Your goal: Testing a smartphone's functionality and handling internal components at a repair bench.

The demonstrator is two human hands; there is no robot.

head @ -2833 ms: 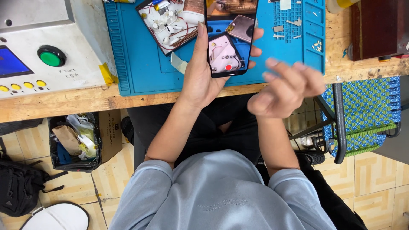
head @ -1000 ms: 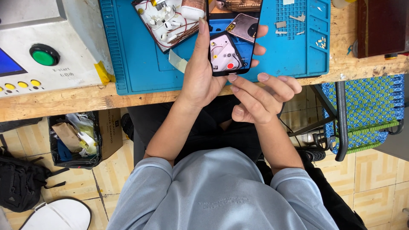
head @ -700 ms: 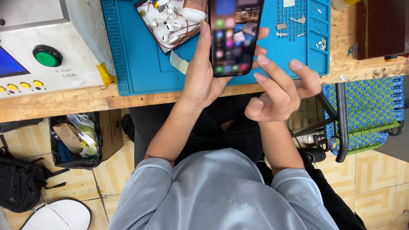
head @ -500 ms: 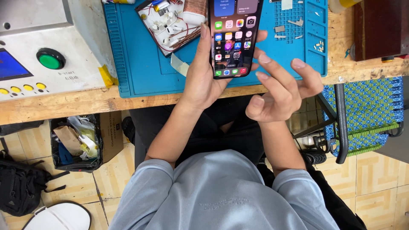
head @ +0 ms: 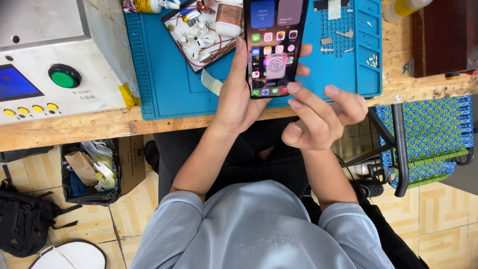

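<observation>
My left hand grips a black smartphone upright over the blue work mat. Its screen is lit with rows of app icons and a round overlay in the middle. My right hand hovers just below and right of the phone, fingers loosely curled, with a fingertip at the phone's lower right corner. It holds nothing.
A tray of small parts and wires lies on the mat behind the phone. A grey machine with a green button stands at the left on the wooden bench. A woven chair is at the right, a bin of waste on the floor.
The phone's screen went from a camera view to a home screen of icons. My right hand dropped from open in the air to curled beside the phone's lower edge.
</observation>
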